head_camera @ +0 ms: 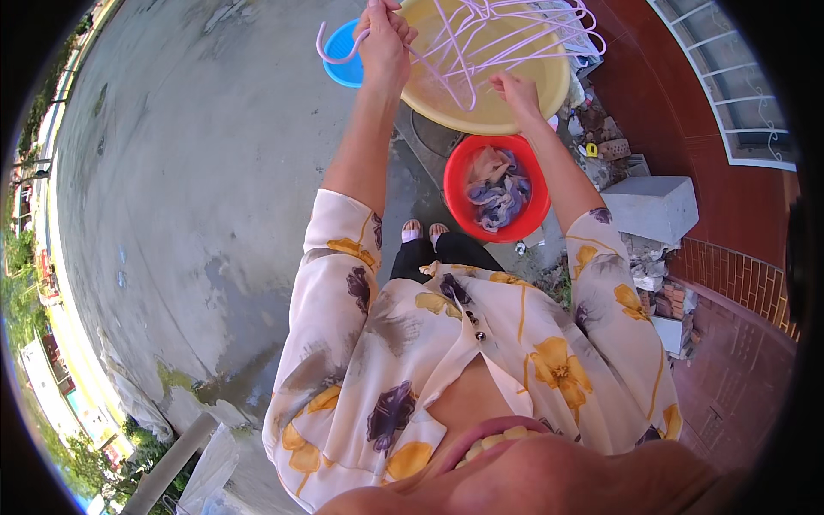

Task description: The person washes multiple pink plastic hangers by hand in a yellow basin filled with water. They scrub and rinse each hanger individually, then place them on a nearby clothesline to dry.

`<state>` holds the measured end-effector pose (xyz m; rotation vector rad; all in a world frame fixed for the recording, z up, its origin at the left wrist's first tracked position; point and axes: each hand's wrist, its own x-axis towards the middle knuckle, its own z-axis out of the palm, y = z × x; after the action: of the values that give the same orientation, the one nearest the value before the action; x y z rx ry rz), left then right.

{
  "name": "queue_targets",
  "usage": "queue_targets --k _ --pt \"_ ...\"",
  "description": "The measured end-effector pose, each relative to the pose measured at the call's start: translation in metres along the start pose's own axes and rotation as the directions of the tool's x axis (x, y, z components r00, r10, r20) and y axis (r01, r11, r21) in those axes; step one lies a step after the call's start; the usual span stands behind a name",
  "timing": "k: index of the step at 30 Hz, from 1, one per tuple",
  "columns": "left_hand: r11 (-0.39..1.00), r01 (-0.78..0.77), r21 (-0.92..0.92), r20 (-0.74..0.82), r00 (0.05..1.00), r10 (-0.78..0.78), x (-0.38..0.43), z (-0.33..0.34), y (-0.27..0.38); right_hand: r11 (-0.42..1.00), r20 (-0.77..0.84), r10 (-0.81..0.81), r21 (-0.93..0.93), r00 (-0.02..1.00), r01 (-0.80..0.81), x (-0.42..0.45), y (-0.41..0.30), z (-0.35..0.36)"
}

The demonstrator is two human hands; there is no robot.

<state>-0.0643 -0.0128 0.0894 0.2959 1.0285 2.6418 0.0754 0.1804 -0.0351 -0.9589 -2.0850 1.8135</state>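
My left hand [388, 38] is closed around the neck of a pink clothes hanger [462, 61], whose hook curls out on the left. Other pink hangers [515, 61] lie in a tangle over a large yellow basin [486, 122]. Over the basin's near right part, my right hand [515, 90] has its fingers curled; whether they hold a thin hanger part cannot be told. Just below the yellow basin stands a red basin [456, 199] with crumpled wet-looking cloth [499, 190] in it, purple, white and peach.
A blue basin [344, 71] sits left of the yellow one. At the right are a pale block [653, 206], bricks [676, 299], rubble and a red wall [695, 109] with a barred window [747, 90]. My feet stand on concrete [193, 161] near the red basin.
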Motion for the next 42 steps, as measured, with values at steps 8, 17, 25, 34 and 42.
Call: queue_targets --k 8,17,25,34,42 --pt "0.914 0.119 0.388 0.209 0.955 -0.212 0.01 0.074 0.061 0.705 -0.047 -0.062 -0.71 0.997 0.01 0.047 0.014 0.002" --pt "0.357 -0.088 0.93 0.269 0.825 -0.497 0.019 0.044 0.11 0.559 -0.104 -0.808 -0.45 0.58 0.696 -0.04 -0.126 0.009" --pt "0.153 -0.26 0.953 0.302 0.843 -0.446 -0.062 0.01 0.149 -0.068 0.471 -0.879 -0.277 0.074 0.959 -0.086 -0.194 0.073" --pt "0.113 0.169 0.979 -0.147 0.973 -0.177 -0.28 -0.064 0.261 -0.061 0.762 -0.617 0.202 -0.196 0.977 -0.167 -0.178 0.149" --pt "0.114 0.289 0.951 -0.287 0.957 -0.03 -0.44 -0.111 0.33 -0.144 0.778 -0.448 0.422 -0.439 0.895 -0.291 -0.174 0.237"
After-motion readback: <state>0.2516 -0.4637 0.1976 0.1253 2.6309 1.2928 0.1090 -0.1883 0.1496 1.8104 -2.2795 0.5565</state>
